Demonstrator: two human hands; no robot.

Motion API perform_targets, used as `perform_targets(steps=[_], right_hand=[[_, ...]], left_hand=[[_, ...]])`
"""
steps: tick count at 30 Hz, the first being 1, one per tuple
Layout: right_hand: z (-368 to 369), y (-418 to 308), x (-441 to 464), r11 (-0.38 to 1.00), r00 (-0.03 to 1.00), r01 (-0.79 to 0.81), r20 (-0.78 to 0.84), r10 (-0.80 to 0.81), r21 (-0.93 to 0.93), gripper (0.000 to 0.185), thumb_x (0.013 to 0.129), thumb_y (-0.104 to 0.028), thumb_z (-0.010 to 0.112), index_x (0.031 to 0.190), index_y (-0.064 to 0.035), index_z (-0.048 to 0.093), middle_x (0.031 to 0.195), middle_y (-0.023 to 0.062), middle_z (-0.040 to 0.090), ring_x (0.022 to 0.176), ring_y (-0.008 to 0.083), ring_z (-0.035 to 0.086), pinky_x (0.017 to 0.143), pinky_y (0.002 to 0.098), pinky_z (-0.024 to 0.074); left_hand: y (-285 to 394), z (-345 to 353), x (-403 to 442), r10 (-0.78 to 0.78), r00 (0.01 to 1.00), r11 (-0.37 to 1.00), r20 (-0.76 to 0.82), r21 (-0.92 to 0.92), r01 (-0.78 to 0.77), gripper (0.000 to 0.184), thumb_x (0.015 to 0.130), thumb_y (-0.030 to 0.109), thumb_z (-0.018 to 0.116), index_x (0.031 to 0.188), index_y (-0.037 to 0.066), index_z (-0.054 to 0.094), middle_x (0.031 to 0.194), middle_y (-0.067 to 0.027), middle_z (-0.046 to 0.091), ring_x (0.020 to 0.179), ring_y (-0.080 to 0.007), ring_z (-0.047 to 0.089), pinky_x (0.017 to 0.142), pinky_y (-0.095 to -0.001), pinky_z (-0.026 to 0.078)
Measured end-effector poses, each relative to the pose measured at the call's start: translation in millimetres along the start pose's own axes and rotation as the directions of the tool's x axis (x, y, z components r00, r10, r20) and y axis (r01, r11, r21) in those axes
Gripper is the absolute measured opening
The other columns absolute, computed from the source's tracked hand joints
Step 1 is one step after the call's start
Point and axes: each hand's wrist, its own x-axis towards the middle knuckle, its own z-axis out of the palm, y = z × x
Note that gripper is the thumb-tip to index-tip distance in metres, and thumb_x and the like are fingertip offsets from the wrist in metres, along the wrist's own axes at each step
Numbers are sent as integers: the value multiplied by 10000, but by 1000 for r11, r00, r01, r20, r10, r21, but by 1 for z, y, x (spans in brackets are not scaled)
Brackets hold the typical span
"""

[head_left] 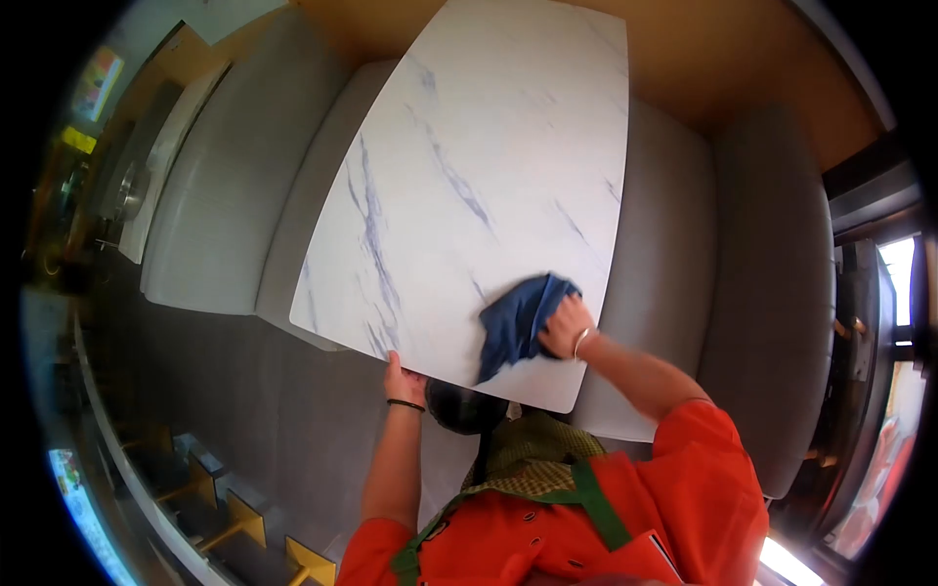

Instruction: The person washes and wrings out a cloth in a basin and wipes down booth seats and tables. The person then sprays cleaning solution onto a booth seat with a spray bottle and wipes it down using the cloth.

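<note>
A long white table [532, 127] with blue-grey veining is seen across the middle, its far end set towards 12 o'clock and its near end towards 6. It is flanked by grey padded benches, one [234, 186] at 10 o'clock and one [767, 283] at 3 o'clock. A red shirt [703, 464] is worn by the person at 5 o'clock, with a green-edged checked apron [523, 481] over its front. A crumpled dark-blue cloth [513, 327] is laid on the tabletop near its 5 o'clock corner, one point of it drawn out towards 7 o'clock, close to the near edge. Its 3 o'clock side is gripped by the right hand [567, 327], the fingers curled into the fabric and most of the cloth spread beyond them towards 9 o'clock. The left hand [405, 379] is placed at the table's near edge, at 7 o'clock, with the thumb raised against the rim; the other fingers are partly hidden, and how far they are closed cannot be told. A pale bracelet [581, 342] is worn on the right wrist, a thin black band [405, 403] on the left. Coloured panels are glimpsed at 4 o'clock [879, 479] and 8 o'clock [90, 513], too blurred for any lettering to be read.
</note>
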Motion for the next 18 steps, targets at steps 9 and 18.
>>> perform_targets(steps=[9,18], right_hand=[[-76,197,208,691,644,-678,-250,723,251,500,846,-412,319,1041,-50,602,1109,147,565,1083,281,484,931,408,321],[-84,-90,254,978,920,174,-372,-120,115,568,858,-441,371,1356,-180,290,1414,85,234,1312,295,153,1049,474,123]], left_hand=[[10,0,-7,-32,994,996,105,83,23,442,908,384,399,1167,27,428,1172,-109,501,1076,-239,483,863,-425,409],[24,-8,-8,-152,983,968,103,217,127,441,914,367,389,1214,44,397,1202,-114,487,1095,-255,476,912,-428,386]])
